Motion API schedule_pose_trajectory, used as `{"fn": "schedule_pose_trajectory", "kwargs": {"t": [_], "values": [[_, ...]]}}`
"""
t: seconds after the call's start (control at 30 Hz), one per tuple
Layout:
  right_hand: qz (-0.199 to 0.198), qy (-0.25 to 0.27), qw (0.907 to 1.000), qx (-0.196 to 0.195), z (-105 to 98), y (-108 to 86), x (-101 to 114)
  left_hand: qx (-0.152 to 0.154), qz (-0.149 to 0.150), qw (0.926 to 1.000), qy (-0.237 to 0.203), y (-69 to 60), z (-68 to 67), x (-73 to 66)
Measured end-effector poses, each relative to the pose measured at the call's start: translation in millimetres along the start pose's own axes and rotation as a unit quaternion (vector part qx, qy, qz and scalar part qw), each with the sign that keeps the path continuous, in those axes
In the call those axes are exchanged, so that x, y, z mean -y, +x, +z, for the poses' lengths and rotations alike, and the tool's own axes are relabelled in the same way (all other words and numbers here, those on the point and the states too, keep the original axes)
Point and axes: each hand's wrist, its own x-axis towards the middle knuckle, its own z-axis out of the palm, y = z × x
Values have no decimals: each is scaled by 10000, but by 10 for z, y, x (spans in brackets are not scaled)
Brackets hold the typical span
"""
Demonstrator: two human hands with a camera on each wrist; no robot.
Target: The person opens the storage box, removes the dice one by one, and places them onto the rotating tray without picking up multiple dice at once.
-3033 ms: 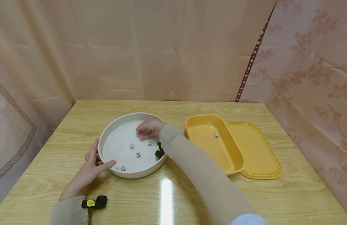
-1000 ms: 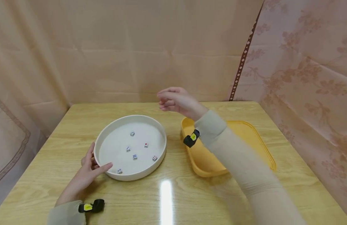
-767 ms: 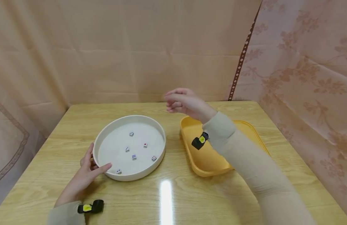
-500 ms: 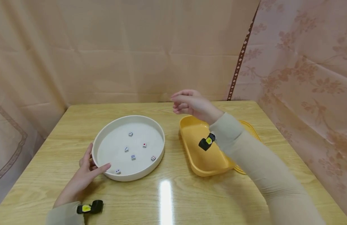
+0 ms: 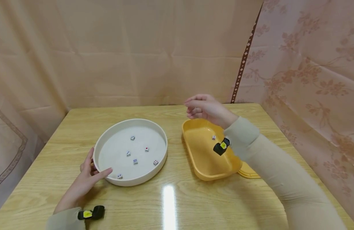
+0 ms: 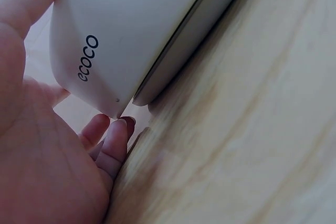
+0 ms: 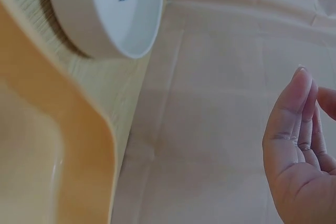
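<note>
A round white tray (image 5: 105,137) stands on the table at left in the head view, with several small white dice (image 5: 135,161) scattered on its floor. My left hand (image 5: 85,179) grips its near left side, thumb over the rim; the left wrist view shows the fingertips curled at the tray's lower edge (image 6: 105,66). Above the far end of the yellow box (image 5: 199,159) hovers my right hand (image 5: 209,108). Its fingers are loosely bent, and no object shows between them in the right wrist view. One die (image 5: 213,137) lies inside the box.
A yellow lid (image 5: 248,171) lies right of the box, mostly hidden by the right forearm. The wooden table (image 5: 131,207) ends at a hanging beige cloth (image 5: 122,64) behind, and a floral cloth (image 5: 309,80) hangs at right.
My right hand has left the white tray and moved right, over the yellow box. The die in the box shows again from behind the wrist. My left hand keeps its grip.
</note>
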Motion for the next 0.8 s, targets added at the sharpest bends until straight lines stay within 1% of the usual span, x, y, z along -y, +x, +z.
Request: {"fn": "schedule_pose_trajectory", "kwargs": {"t": [0.13,0.33,0.5,0.7,0.8], "values": [[36,-128,9999,-14,-89,-25,-44,2,1,10000,3,0,4,-7],[152,-324,9993,-93,-234,-40,-129,-9,107,9999,20,8,6,-5],[335,-647,9972,-196,-354,-58,-242,5,140,9999,-17,18,14,-1],[599,-1026,9925,-288,-489,-65,-420,65,63,10000,43,34,0,-3],[716,-1074,9912,-294,-537,-57,-496,96,30,9999,97,38,-13,-5]]}}
